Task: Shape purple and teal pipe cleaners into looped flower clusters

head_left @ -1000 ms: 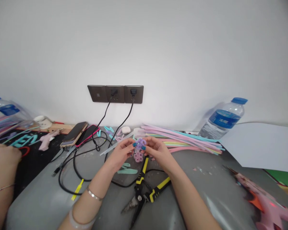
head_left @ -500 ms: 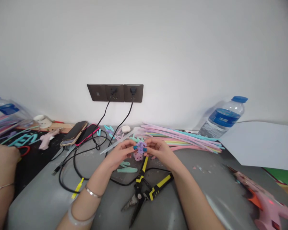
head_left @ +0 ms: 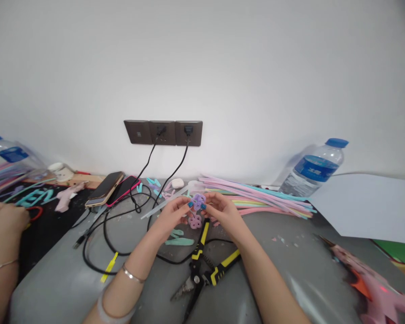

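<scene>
At a cluttered grey table (head_left: pixel 70 288), a person's left hand (head_left: pixel 170 216) and right hand (head_left: pixel 222 212) meet over the middle of the work surface, the fingers of both pinched on a small purple looped piece (head_left: pixel 198 201) held just above the table. A second, pinker looped piece (head_left: pixel 195 221) shows just below it, at 6 o'clock. Yellow-and-black pliers (head_left: pixel 202 265) lie on the table between the forearms. A sheaf of pastel straws (head_left: pixel 256 195) fans out at 3 o'clock, ending near a water bottle (head_left: pixel 312 168). At 10 o'clock, two phones (head_left: pixel 113 188) rest beside black cables (head_left: pixel 121 216). A co-worker's hand (head_left: pixel 5 220) is at the far left edge.
</scene>
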{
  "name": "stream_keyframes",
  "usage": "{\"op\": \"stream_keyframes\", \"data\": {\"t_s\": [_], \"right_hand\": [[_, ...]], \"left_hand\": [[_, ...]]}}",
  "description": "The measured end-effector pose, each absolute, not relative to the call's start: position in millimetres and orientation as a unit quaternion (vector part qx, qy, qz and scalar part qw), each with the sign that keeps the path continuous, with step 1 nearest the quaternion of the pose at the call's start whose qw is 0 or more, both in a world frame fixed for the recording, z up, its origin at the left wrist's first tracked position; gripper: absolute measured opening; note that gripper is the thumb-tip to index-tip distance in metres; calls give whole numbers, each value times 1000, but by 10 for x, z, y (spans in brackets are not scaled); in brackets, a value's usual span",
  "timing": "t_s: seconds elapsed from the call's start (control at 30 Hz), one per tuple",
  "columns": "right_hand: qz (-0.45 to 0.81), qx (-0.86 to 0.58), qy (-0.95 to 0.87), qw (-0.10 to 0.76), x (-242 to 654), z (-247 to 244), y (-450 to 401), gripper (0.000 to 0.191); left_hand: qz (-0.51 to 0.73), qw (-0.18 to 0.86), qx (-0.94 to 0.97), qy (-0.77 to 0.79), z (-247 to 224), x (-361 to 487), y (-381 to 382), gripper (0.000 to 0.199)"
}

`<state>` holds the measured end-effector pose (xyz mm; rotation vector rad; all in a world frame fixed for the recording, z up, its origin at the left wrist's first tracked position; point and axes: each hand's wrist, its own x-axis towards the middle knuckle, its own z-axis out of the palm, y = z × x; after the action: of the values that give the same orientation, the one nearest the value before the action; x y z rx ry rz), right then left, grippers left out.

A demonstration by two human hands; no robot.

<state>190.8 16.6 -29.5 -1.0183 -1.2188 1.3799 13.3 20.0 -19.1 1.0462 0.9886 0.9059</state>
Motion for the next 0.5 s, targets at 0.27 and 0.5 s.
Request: {"op": "stream_keyframes", "data": {"t_s": [0.27,0.5], "right_hand": [[558,-420,-525,486,1901,-284,170,34],[574,-428,-516,471,1916,-249,147,32]], "left_hand": [[387,587,559,439,-272,165,199,34],[379,580,581,428,-235,140,206,32]]}}
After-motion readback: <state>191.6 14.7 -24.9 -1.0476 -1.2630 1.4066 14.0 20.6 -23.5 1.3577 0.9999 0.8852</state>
